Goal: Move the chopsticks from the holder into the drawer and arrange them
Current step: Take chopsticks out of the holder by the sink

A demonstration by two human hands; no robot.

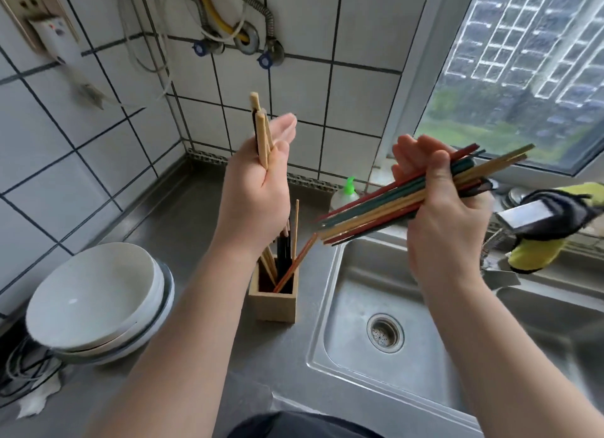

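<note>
Both my forearms reach up from the near edge over the steel table [202, 356]. My left hand [258, 176] is raised above the wooden chopstick holder [274, 302], its grip closed on a few pale wooden chopsticks [261, 133] held upright, with what looks like a dark one tucked behind them, though blur makes that hard to confirm. My right hand [444, 202] is up over the sink [353, 294], its grip closed round a bundle of coloured chopsticks [385, 205], red, green and natural wood, lying slantwise with tips pointing left and down toward the holder. That holder stands on the table just left of the sink rim and has several chopsticks in it: pale ones, black ones and a reddish one leaning right. Stacked white bowls [94, 300] sit at the near left. A green-capped bottle [346, 192] stands by the far wall, and a yellow and black cloth [555, 222] is draped over the faucet at right.
</note>
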